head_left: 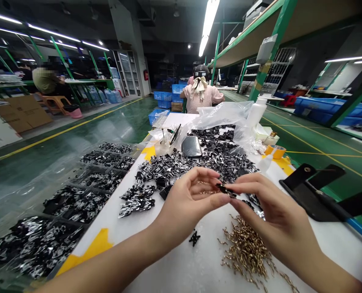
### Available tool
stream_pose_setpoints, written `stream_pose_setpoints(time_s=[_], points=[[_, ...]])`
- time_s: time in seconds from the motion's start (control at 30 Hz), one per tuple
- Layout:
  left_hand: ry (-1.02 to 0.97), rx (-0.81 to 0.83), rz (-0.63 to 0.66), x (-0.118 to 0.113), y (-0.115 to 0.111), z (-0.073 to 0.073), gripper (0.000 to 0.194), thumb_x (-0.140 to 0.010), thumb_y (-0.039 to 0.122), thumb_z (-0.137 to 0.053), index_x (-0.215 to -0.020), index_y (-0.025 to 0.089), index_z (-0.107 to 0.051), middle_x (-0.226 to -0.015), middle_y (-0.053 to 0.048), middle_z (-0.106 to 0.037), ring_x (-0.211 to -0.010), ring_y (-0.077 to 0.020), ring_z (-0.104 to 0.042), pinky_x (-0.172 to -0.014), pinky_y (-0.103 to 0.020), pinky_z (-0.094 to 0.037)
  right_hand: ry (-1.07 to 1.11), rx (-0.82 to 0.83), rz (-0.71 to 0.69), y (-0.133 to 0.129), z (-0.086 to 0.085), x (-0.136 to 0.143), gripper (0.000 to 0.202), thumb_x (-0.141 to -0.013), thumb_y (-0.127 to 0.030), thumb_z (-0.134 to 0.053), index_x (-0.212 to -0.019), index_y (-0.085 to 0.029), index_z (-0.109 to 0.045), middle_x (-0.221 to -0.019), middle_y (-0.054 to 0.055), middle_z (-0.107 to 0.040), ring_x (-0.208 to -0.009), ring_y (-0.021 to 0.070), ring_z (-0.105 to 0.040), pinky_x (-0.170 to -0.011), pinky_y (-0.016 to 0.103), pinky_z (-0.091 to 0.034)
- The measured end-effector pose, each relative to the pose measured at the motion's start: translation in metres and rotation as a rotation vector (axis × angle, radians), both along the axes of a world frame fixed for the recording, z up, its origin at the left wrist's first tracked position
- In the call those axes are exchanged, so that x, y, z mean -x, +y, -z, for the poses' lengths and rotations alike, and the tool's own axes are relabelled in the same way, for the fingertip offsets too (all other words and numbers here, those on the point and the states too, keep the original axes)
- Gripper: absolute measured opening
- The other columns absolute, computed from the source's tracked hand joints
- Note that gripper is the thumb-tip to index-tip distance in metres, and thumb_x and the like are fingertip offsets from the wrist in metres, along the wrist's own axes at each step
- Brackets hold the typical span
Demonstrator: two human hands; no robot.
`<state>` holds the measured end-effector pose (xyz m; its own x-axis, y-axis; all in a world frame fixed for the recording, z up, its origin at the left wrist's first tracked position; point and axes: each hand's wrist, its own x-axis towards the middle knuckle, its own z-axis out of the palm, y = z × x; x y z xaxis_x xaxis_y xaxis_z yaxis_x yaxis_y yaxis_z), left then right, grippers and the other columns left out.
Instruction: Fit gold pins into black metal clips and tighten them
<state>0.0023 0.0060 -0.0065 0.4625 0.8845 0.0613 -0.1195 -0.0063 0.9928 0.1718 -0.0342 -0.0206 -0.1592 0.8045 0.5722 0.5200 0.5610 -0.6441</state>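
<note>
My left hand [193, 199] and my right hand [278, 207] meet over the white tabletop, fingertips pinching a small black clip part [225, 189] from both sides. A few small gold metal pieces [202, 188] show by the curled fingers of my left hand; whether they lie in the palm or beyond it I cannot tell. Below my right hand spreads a heap of thin, bent gold metal pieces [248, 248]. A tiny black toothed part [194, 238] lies alone on the table. Just past my hands is a large pile of black and silver clips [168, 167].
Divided clear trays [91, 221] full of clips stand along the left edge. A phone [191, 146] lies on the pile. At right are a white bottle [256, 112], orange tape [275, 151] and a black tool with a blue handle [313, 199]. A person [200, 91] sits ahead.
</note>
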Motion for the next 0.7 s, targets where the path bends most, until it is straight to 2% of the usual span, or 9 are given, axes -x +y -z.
stream_pose_setpoints(time_s=[0.13,0.2,0.3,0.4,0.5,0.63,0.7], points=[[0.134,-0.465,-0.137,0.003,-0.005,-0.003,0.017,-0.075,0.020,-0.066,-0.092,0.018,-0.064,-0.095,-0.004,-0.066,-0.090,-0.0162,-0.062,-0.083,-0.024,-0.050,0.026,0.043,-0.028,0.000,-0.002,-0.001,0.021,-0.084,-0.014,-0.054,-0.101,-0.026,-0.056,-0.099,0.004,-0.053,-0.096,0.0168,-0.052,-0.080,0.032,-0.044],[0.185,-0.600,-0.162,0.003,-0.005,-0.003,0.015,-0.077,0.018,-0.064,-0.092,0.018,-0.065,-0.090,-0.004,-0.068,-0.084,-0.0154,-0.063,-0.078,-0.024,-0.051,0.043,0.042,-0.039,0.001,-0.002,-0.002,0.022,-0.084,-0.013,-0.054,-0.101,-0.027,-0.056,-0.098,0.003,-0.054,-0.096,0.0166,-0.052,-0.081,0.031,-0.045],[0.159,-0.748,-0.190,0.003,-0.004,-0.001,0.015,-0.077,0.011,-0.062,-0.090,0.017,-0.067,-0.087,-0.004,-0.070,-0.080,-0.0150,-0.064,-0.074,-0.024,-0.052,0.087,0.005,-0.039,0.003,0.002,-0.003,0.025,-0.083,-0.010,-0.054,-0.103,-0.025,-0.055,-0.097,0.003,-0.056,-0.097,0.0166,-0.052,-0.083,0.031,-0.046],[0.087,-0.840,-0.193,0.001,-0.003,0.001,0.018,-0.076,0.005,-0.062,-0.090,0.016,-0.066,-0.086,-0.004,-0.070,-0.078,-0.0140,-0.065,-0.074,-0.024,-0.053,0.114,-0.091,-0.089,0.004,0.005,-0.006,0.032,-0.080,-0.004,-0.054,-0.105,-0.024,-0.053,-0.100,0.005,-0.056,-0.098,0.0177,-0.053,-0.080,0.032,-0.048],[0.074,-0.877,-0.199,0.002,-0.004,0.001,0.019,-0.074,0.004,-0.063,-0.089,0.016,-0.065,-0.085,-0.004,-0.070,-0.078,-0.0132,-0.065,-0.075,-0.024,-0.053,0.030,-0.190,-0.143,0.003,0.006,-0.010,0.036,-0.077,0.003,-0.052,-0.103,-0.022,-0.054,-0.101,0.006,-0.055,-0.094,0.0172,-0.055,-0.075,0.031,-0.049],[0.066,-0.890,-0.199,0.002,-0.006,0.000,0.018,-0.074,0.003,-0.063,-0.087,0.015,-0.063,-0.085,-0.006,-0.070,-0.078,-0.0142,-0.065,-0.074,-0.025,-0.054,-0.140,-0.315,-0.108,0.001,0.002,-0.013,0.037,-0.075,0.007,-0.050,-0.101,-0.018,-0.056,-0.103,0.007,-0.055,-0.088,0.0141,-0.059,-0.066,0.024,-0.049],[0.054,-0.905,-0.188,0.003,-0.006,0.000,0.018,-0.074,0.002,-0.061,-0.087,0.015,-0.063,-0.085,-0.006,-0.070,-0.078,-0.0141,-0.065,-0.074,-0.025,-0.055,-0.192,-0.370,-0.090,0.000,-0.001,-0.014,0.037,-0.074,0.008,-0.050,-0.102,-0.016,-0.056,-0.103,0.008,-0.056,-0.089,0.0137,-0.059,-0.067,0.022,-0.050]])
